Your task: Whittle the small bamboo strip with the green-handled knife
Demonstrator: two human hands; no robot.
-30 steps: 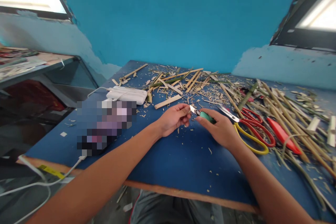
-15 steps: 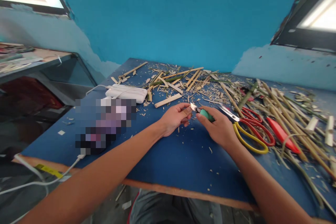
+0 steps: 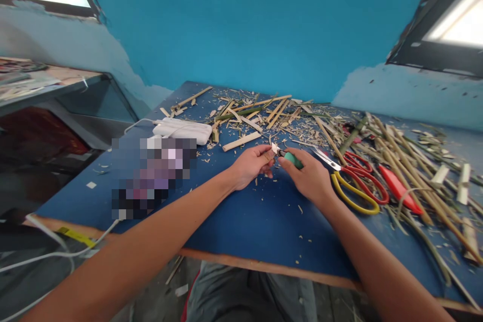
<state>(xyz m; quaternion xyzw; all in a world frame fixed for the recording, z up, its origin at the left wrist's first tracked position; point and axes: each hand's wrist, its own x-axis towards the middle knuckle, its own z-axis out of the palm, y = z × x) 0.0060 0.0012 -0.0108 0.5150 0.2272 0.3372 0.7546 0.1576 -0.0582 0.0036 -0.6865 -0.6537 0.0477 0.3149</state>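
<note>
Far left, white charging cable trailing off blue worktable; beyond it, white power bank. Centre, left hand curled, fingertips pinching something small, too tiny to identify, right at the blade tip. Touching it, right hand closed around green-handled craft knife, short blade pointing left, held just above the tabletop. Just right, red-and-yellow scissors lying flat, then red-handled tool among split bamboo strips and shavings.

Green-handled knife, blade against tiny sliver
</note>
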